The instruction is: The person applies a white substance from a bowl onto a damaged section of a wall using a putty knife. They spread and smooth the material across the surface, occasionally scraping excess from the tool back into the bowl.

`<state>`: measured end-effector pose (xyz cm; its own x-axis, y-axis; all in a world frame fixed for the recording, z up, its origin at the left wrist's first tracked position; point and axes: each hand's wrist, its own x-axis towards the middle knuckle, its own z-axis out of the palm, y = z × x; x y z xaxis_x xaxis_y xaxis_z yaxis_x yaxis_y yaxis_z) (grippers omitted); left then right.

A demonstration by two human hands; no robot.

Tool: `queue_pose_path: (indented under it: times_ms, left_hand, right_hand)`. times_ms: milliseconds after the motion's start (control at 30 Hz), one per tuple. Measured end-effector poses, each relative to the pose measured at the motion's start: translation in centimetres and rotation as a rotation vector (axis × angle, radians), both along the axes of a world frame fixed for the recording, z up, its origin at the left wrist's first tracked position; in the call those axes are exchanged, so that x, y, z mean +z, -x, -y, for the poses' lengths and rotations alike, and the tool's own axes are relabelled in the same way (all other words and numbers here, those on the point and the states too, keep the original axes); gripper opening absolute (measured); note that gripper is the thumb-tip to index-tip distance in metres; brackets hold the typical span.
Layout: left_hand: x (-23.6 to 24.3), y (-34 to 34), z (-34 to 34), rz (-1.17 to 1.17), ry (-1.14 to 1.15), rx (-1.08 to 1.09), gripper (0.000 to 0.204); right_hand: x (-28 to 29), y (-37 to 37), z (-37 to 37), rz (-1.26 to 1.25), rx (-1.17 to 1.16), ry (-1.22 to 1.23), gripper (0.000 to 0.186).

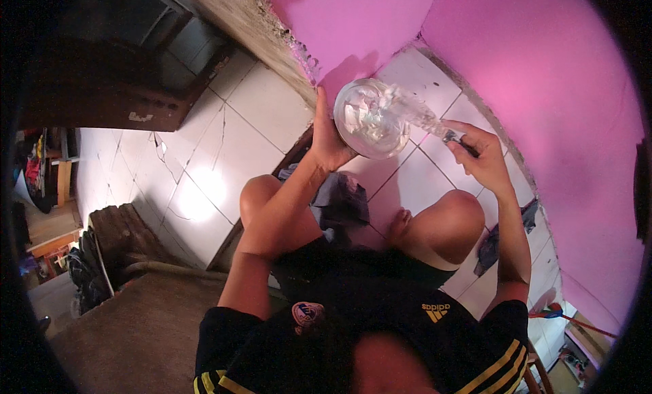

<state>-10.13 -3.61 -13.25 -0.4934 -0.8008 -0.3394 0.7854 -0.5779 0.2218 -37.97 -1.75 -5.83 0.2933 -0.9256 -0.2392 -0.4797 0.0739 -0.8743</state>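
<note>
At the far left, a dark wooden piece (115,98) stands along the upper left edge of the white tiled floor (204,153), and a rough wooden block (129,234) sits by the floor's lower left edge. The left hand (331,142) grips a clear round bowl (372,149), palm against the bowl's left side and one digit pointing up; the fingers underneath are hidden. The bowl is held up, near the floor's corner below the pink wall (543,109), with a crumpled white mass (363,112) inside. Below it, a grey cloth (339,200) lies between the person's knees. From the bowl's right rim extends a smeared, pale-bladed tool (418,113), perhaps a scraper, though glare blurs its outline. The right hand (483,156) is closed around its dark handle. Farther right, another dark cloth (487,250) lies near the floor's right edge.
</note>
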Motion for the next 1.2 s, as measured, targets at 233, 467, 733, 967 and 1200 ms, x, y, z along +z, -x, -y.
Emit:
queue_pose_path:
  times_ms: [233, 467, 733, 967, 1200]
  left_hand:
    - [-0.8, -2.2, -3.1, 0.073, -0.139, 0.182, 0.083]
    - [2.7, -5.4, -5.6, 0.25, -0.216, 0.349, 0.077]
    - [4.4, -10.4, -6.1, 0.411, -0.13, 0.651, 0.072]
    - [4.0, -12.9, -5.3, 0.296, -0.059, 0.82, 0.07]
    - [3.9, -13.1, -5.1, 0.217, -0.062, 0.797, 0.069]
  right_hand:
    - [0.2, -5.5, -4.5, 0.611, -0.286, -0.077, 0.035]
    - [-3.7, -16.3, -6.7, 1.052, -0.41, -0.161, 0.035]
    - [-5.8, -20.6, -5.0, 0.943, -0.518, -0.031, 0.037]
    - [-7.2, -23.1, -4.8, 0.875, -0.53, 0.0, 0.037]
    - [-7.2, -23.9, -4.7, 0.844, -0.525, 0.026, 0.039]
